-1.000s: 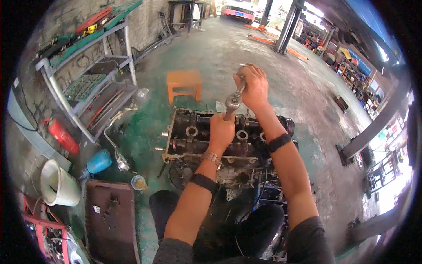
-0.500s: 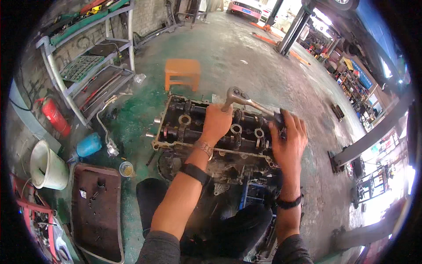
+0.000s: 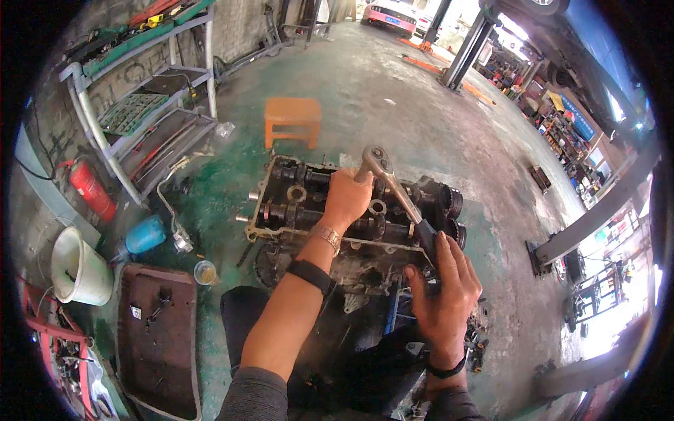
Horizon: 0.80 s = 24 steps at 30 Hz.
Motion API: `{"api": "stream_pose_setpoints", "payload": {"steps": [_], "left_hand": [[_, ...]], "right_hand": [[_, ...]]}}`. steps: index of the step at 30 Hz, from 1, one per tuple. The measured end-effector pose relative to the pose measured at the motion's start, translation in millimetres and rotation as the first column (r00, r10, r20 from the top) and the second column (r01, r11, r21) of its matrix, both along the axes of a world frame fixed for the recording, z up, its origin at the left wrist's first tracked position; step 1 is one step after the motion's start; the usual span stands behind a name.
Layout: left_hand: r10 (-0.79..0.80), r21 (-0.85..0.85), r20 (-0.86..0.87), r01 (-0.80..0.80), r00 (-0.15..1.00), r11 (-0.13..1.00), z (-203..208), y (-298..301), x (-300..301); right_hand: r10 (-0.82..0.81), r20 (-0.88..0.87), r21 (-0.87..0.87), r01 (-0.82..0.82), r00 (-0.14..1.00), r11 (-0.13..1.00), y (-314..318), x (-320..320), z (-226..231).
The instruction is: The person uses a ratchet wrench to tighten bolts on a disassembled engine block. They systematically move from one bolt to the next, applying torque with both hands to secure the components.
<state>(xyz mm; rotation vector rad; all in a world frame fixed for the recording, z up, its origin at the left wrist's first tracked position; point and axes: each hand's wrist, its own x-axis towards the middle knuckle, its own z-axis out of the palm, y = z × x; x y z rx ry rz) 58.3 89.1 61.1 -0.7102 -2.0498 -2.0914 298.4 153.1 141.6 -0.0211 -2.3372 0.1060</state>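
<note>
A cylinder head with two dark camshafts lies before me on the engine. Above it, my left hand is wrapped round the shaft just under the head of a ratchet wrench. The lower end of that shaft is hidden by my fist and the engine parts. The wrench's dark handle slants toward me on the right. My right hand is at the handle's end, thumb apart and fingers stretched out along it, not wrapped round it. Two round dark gears show at the cylinder head's right end.
An orange stool stands just beyond the engine. At left are a brown tray, a white bucket, a blue bottle, a cup, a red fire extinguisher and a metal rack. Lift posts rise at right.
The wrench handle has swung toward me, with my right hand moving nearer and slightly left; its fingers are now straighter. My left hand has stayed at the wrench head.
</note>
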Motion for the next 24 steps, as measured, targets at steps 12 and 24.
{"api": "stream_pose_setpoints", "payload": {"steps": [12,24], "left_hand": [[-0.036,-0.126,-0.018,0.034,0.999,0.991,2,6,11],[0.056,-0.151,-0.214,-0.089,0.975,0.985,-9,9,3]], "right_hand": [[-0.009,0.077,-0.074,0.014,0.997,0.997,82,-51,-10],[0.189,0.001,0.038,-0.189,0.982,0.981,126,-164,7]]}}
